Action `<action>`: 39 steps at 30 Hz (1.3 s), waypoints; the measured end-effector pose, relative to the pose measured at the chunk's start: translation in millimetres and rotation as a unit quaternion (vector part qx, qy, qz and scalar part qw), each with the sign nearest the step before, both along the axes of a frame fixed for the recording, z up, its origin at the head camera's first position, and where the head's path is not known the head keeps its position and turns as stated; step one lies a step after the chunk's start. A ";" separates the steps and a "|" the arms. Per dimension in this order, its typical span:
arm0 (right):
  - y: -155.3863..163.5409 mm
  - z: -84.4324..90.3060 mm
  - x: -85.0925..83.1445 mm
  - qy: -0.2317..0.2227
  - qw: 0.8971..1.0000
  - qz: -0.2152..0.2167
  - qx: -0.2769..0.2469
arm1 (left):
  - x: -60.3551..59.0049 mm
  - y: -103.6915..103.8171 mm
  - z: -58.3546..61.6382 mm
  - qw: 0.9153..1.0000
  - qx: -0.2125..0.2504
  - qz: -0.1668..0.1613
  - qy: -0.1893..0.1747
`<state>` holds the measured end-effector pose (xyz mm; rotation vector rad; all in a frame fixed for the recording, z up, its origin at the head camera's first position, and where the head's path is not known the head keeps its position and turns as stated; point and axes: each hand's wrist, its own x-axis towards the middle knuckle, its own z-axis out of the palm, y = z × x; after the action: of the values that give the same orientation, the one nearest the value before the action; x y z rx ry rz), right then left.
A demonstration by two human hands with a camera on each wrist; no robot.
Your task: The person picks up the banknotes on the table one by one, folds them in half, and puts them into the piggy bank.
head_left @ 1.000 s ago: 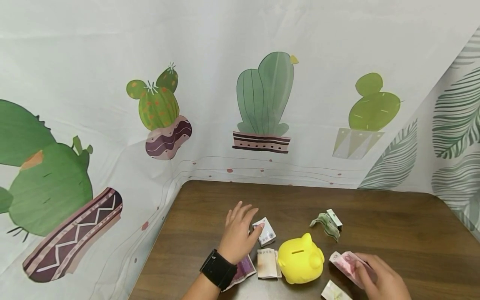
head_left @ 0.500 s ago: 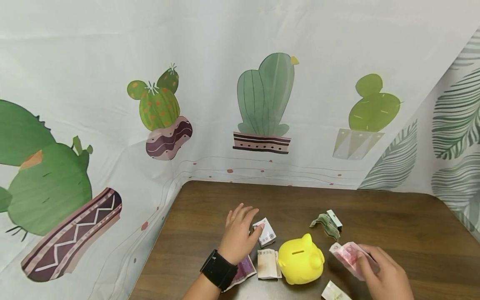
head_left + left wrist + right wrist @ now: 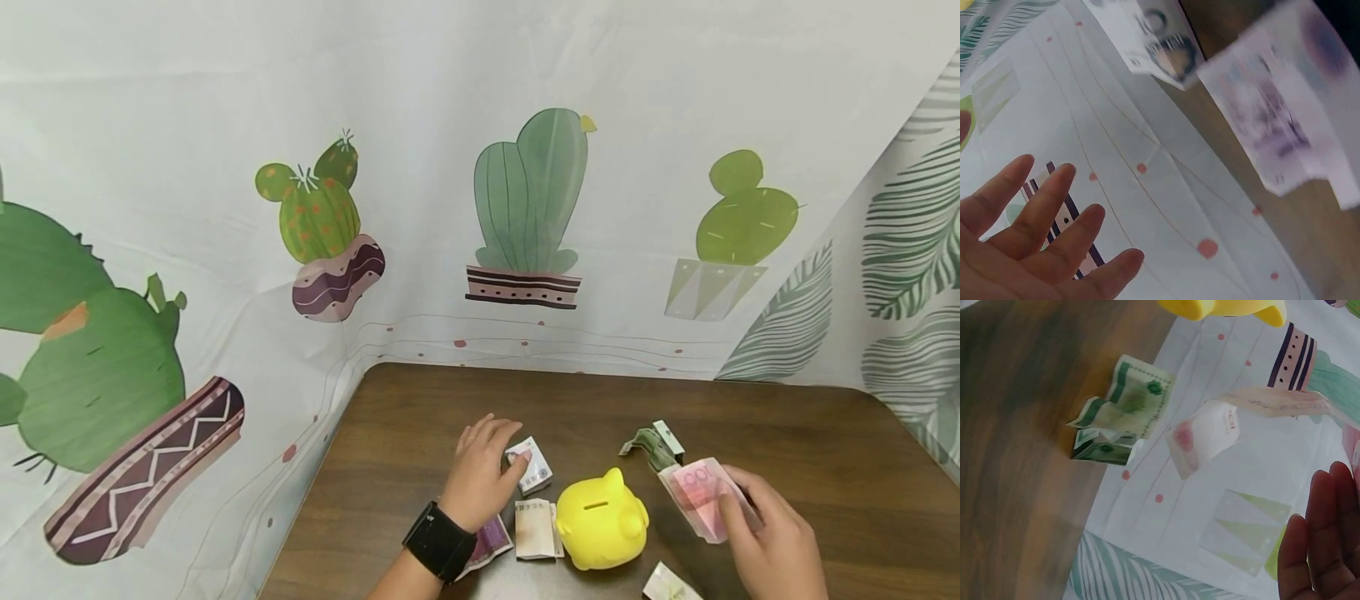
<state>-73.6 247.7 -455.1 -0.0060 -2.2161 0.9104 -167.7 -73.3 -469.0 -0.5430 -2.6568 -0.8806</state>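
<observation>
- Right hand point(image 3: 772, 542) is holding a pink banknote point(image 3: 697, 496), lifted off the desk point(image 3: 825, 450) near the front right part. The fingers point(image 3: 738, 492) are curled around one end of the note, thumb on top, and the rest of it sticks out toward the piggy bank.
- In the right wrist view the same note point(image 3: 1272, 400) shows as a folded pinkish strip hanging free, with only the fingertips point(image 3: 1319, 550) peeking in at the corner.
- Left hand point(image 3: 480, 479) lies flat-ish on the desk, fingers loosely spread and pretty much straight, not gripping anything. Its thumb tip touches a small folded white note point(image 3: 534, 467) just to its right.
- Left wrist view backs that up: fingers point(image 3: 1041, 219) relaxed and fanned out, nothing held.
- Yellow piggy bank point(image 3: 602, 521) sits between the two hands, close to the front edge of the desk, slot on top facing up.
- Just left of the bank there's a folded pale note point(image 3: 534, 529), and a purple note point(image 3: 487, 542) partly tucked under the left wrist, which has a black band point(image 3: 438, 540) on it.
- A crumpled green note point(image 3: 652, 442) lies behind the pink one, toward the middle of the desk; another folded note point(image 3: 667, 583) sits right at the front edge by the right hand.
- A cactus-print cloth point(image 3: 525, 208) hangs behind the desk.
</observation>
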 end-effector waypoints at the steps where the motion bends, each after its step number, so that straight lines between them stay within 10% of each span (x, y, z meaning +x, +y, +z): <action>1: -1.2 1.4 -0.2 0.000 1.000 0.000 -0.004 | 0.6 0.6 0.7 1.000 0.005 -0.004 -0.006; 19: -19.6 20.2 -5.0 0.000 0.999 0.016 -0.042 | 16.5 22.3 0.2 0.988 0.102 -0.096 -0.068; 39: -44.9 23.5 -20.1 0.053 0.977 0.206 -0.030 | 18.9 28.0 0.2 0.946 0.247 -0.149 -0.151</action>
<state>-93.7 202.8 -431.6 0.4790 -2.1249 1.1678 -148.9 -45.2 -468.7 -0.7366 -2.4843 -1.7808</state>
